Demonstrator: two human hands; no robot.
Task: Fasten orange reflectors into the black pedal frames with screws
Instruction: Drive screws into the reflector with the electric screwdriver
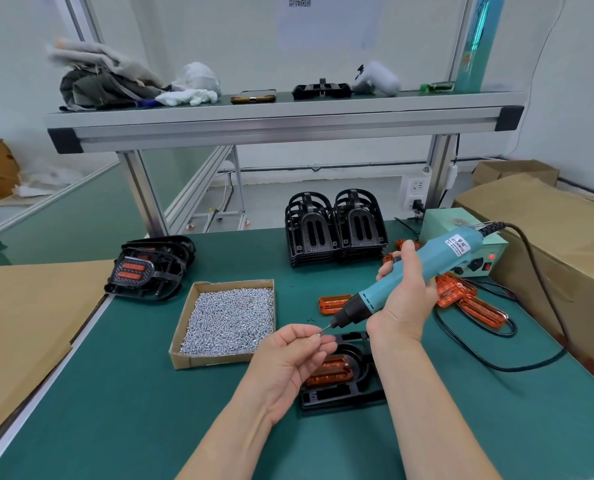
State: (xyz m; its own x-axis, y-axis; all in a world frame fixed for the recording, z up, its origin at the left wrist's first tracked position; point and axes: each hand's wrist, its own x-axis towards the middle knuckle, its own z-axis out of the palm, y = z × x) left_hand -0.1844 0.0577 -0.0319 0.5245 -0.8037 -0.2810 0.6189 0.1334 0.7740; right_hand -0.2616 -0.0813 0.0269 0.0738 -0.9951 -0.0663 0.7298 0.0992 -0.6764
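My right hand (404, 299) grips a teal electric screwdriver (423, 268), tilted so its bit points down-left. My left hand (288, 362) pinches a small screw (319, 334) at the bit's tip. Below both hands a black pedal frame (344, 389) lies flat on the green mat with an orange reflector (330, 372) seated in it, partly hidden by my left hand. Loose orange reflectors (468, 299) lie to the right, and one more reflector (333, 304) sits behind the bit.
A cardboard tray of screws (228, 320) sits left of my hands. Frames fitted with reflectors (150, 268) are piled at the left, bare frames (335, 230) stacked at the back. The screwdriver's power box (461, 237) and black cable (496, 358) occupy the right, beside cardboard boxes (548, 230).
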